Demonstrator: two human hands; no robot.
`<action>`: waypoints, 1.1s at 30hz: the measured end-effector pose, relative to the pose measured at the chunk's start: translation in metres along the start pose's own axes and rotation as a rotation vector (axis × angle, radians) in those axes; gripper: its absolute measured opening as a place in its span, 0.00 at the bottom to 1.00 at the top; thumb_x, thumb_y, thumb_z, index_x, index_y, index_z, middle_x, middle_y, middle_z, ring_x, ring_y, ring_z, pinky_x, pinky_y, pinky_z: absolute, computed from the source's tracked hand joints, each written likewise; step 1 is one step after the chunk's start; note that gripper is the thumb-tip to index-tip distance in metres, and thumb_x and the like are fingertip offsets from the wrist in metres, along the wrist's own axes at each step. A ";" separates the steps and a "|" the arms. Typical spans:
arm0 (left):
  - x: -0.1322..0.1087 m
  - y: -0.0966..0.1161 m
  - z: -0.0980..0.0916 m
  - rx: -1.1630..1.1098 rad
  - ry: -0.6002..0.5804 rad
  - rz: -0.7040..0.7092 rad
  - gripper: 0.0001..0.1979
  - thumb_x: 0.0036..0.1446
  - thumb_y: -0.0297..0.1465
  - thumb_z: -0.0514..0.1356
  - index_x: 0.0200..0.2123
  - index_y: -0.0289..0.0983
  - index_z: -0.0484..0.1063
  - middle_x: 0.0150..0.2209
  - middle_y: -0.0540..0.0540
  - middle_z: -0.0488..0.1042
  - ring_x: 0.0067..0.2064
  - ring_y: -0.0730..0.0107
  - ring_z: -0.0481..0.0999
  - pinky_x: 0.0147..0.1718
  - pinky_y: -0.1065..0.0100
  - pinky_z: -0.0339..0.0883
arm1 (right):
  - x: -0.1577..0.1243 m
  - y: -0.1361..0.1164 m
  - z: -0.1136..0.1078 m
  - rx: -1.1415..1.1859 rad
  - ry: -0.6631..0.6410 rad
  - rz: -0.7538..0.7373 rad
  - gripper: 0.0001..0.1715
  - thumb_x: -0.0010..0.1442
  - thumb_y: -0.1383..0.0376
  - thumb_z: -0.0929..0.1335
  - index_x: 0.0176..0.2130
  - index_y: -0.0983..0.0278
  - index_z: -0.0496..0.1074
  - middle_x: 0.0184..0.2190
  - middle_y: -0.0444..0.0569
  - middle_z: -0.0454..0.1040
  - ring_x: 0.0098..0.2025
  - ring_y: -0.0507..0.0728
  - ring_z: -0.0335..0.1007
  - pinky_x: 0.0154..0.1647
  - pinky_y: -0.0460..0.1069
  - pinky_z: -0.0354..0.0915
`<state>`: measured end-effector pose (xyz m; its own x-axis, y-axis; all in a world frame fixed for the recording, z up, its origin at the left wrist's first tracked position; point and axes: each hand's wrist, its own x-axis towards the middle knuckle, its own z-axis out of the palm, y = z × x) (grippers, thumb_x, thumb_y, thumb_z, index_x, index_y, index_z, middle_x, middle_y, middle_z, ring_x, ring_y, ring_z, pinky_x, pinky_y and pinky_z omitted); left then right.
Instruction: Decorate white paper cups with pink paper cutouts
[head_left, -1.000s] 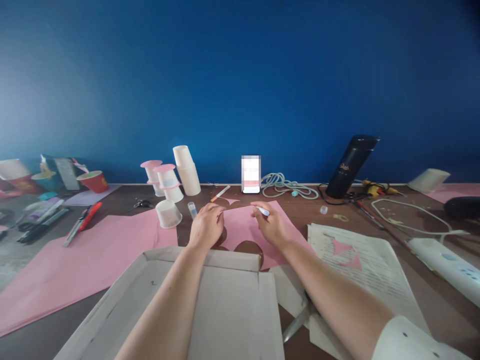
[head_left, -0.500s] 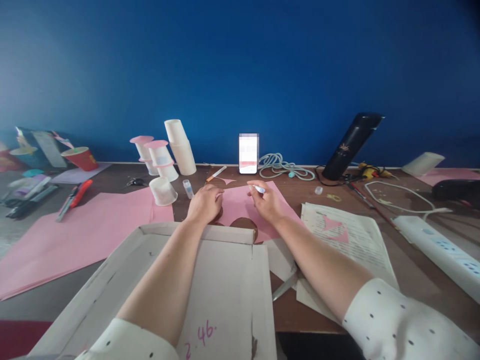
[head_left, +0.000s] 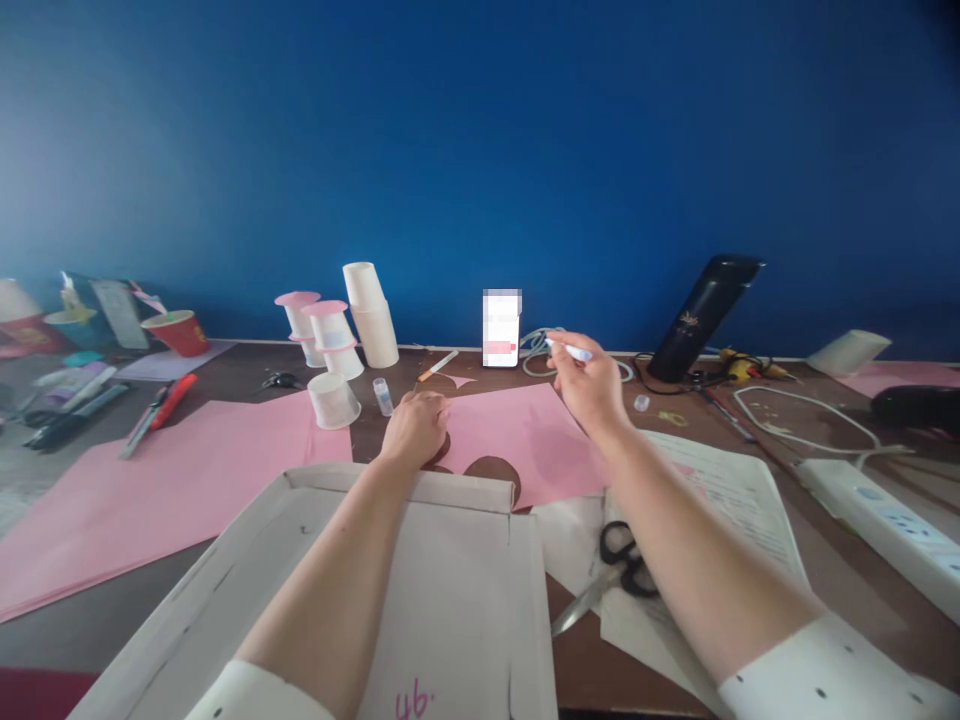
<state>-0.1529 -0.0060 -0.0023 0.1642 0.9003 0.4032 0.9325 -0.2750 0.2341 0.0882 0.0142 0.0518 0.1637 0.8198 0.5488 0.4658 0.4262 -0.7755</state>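
Note:
My left hand [head_left: 415, 428] rests with curled fingers on the left edge of a pink paper sheet [head_left: 517, 440] that has round holes cut from its near edge. My right hand [head_left: 592, 385] is raised above the sheet's far right corner, its fingers closed around a white pen [head_left: 571, 351] that points left. A small glue tube [head_left: 383, 396] and an upturned white cup [head_left: 333, 400] stand just left of my left hand. An open cardboard box [head_left: 450, 590] lies under my forearms.
Stacked paper cups [head_left: 371, 315], a phone [head_left: 502, 328] and a coiled cable [head_left: 534, 350] line the wall. Scissors [head_left: 611, 575] lie on printed pages [head_left: 742, 510] at right. A black flask [head_left: 701, 315], a power strip [head_left: 885, 520], a big pink sheet [head_left: 157, 490] and a red cutter [head_left: 161, 410] are around.
My right hand has lifted off the pink sheet and moved up and right with the pen. My left hand stays on the sheet. The scissors are now uncovered.

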 end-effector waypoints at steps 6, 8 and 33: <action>0.001 -0.002 0.004 0.013 0.019 0.011 0.16 0.57 0.28 0.51 0.42 0.39 0.77 0.46 0.42 0.76 0.48 0.57 0.72 0.49 0.59 0.63 | 0.024 0.044 -0.038 -0.357 -0.054 0.190 0.21 0.51 0.64 0.68 0.46 0.63 0.73 0.35 0.51 0.77 0.29 0.56 0.71 0.34 0.51 0.64; 0.001 -0.003 0.006 0.010 0.016 -0.017 0.17 0.56 0.27 0.51 0.44 0.38 0.76 0.46 0.41 0.76 0.48 0.56 0.72 0.49 0.58 0.63 | 0.022 0.062 -0.039 -0.368 -0.051 0.235 0.20 0.48 0.65 0.69 0.43 0.66 0.74 0.31 0.52 0.77 0.29 0.57 0.71 0.33 0.52 0.65; -0.011 -0.010 -0.056 -0.020 -0.428 -0.460 0.10 0.46 0.41 0.59 0.27 0.44 0.76 0.30 0.48 0.78 0.34 0.62 0.75 0.28 0.67 0.60 | -0.004 0.046 -0.007 0.008 -0.126 0.141 0.20 0.56 0.57 0.65 0.45 0.64 0.74 0.26 0.47 0.77 0.21 0.50 0.68 0.24 0.45 0.63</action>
<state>-0.1824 -0.0315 0.0405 -0.1339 0.9822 -0.1317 0.9329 0.1697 0.3175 0.1148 0.0274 0.0161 0.1161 0.9130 0.3911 0.4389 0.3060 -0.8448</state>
